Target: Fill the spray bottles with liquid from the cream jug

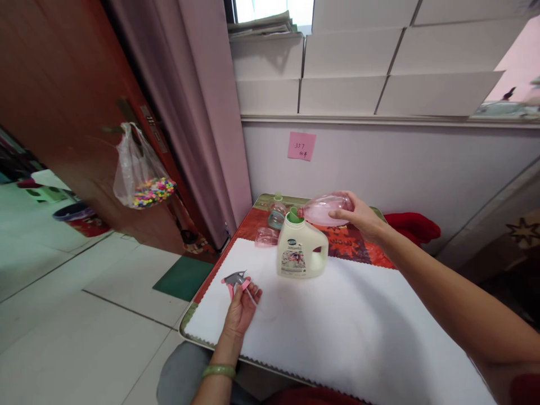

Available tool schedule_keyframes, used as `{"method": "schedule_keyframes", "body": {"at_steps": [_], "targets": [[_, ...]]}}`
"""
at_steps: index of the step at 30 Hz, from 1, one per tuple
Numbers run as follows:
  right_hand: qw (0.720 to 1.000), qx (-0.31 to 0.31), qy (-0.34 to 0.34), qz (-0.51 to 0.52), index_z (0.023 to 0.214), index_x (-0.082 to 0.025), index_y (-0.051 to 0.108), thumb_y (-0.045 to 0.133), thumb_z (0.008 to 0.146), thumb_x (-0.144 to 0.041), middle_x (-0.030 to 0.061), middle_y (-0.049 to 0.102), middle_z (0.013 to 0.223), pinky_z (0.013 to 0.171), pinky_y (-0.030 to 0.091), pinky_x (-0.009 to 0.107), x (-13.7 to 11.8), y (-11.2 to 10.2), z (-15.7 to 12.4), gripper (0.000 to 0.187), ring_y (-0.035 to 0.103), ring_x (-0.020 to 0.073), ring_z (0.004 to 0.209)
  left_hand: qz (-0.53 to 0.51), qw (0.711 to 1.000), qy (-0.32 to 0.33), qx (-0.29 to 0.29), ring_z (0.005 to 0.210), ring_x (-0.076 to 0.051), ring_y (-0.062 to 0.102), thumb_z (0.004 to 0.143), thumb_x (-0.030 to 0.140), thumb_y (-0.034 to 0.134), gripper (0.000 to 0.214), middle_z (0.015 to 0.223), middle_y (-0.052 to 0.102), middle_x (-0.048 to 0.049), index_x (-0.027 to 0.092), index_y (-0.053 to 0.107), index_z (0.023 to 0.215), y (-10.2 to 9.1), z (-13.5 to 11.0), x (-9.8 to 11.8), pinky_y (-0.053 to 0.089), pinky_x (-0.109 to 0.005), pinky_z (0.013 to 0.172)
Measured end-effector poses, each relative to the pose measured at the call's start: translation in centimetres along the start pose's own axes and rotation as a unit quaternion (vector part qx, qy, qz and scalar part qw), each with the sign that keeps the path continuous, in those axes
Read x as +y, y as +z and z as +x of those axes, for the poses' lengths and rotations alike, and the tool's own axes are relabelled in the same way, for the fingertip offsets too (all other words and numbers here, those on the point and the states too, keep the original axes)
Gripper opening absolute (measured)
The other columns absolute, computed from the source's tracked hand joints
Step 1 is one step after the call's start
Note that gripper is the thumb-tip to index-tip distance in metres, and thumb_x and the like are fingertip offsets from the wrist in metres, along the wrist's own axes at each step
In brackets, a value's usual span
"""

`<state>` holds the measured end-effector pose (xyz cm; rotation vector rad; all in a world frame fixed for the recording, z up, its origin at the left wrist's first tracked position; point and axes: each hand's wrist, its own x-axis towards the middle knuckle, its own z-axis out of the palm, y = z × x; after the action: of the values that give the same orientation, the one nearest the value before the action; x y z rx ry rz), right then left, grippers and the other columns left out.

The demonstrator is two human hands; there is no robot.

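Plainly tipped bottle: your pink, see-through bottle lies almost level above the bench, rounded and smooth, its neck pointing left; its lower side looks paler, though you cannot tell how much liquid is inside.
Bottle neck: a ribbed, deeper pink collar meets the green piece at the jug's mouth; whether it reaches inside is too small to tell.
Right grip: your right hand is closed around the bottle's base end, thumb on the near side, fingers over the top and far side.
Cream jug: the jug stands upright below the bottle's neck, its open handle to the right; its front label carries a dark green oval above a flowery picture.
Left grip: your left hand pinches the spray head between thumb and fingers, palm turned up, a green bangle on your wrist.
Spray head: grey body, pink nozzle and trigger, pale tube crossing your fingers; it is held left of the jug, well apart from the bottle.
Behind the jug: a clear bottle with a pale green top, and a pink transparent container just beside it.
Under the jug: a white sheet with a scalloped edge.
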<state>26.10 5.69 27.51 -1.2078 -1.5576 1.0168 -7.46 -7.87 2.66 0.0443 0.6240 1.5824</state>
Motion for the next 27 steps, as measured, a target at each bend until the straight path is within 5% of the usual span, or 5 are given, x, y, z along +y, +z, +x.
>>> {"method": "schedule_keyframes", "body": {"at_steps": [27], "targets": [[0.975, -0.072, -0.066, -0.202, 0.140, -0.025, 0.053, 0.084, 0.066, -0.041, 0.0095, 0.067, 0.117, 0.088, 0.057, 0.044, -4.4, -0.3, 1.9, 0.082, 0.066, 0.0273, 0.100, 0.016, 1.000, -0.004, 0.006, 0.078, -0.016, 0.070, 0.091, 0.022, 0.068, 0.012, 0.080, 0.071, -0.0044, 0.014, 0.072, 0.099, -0.1, 0.2, 0.1, 0.061, -0.037, 0.084]]}}
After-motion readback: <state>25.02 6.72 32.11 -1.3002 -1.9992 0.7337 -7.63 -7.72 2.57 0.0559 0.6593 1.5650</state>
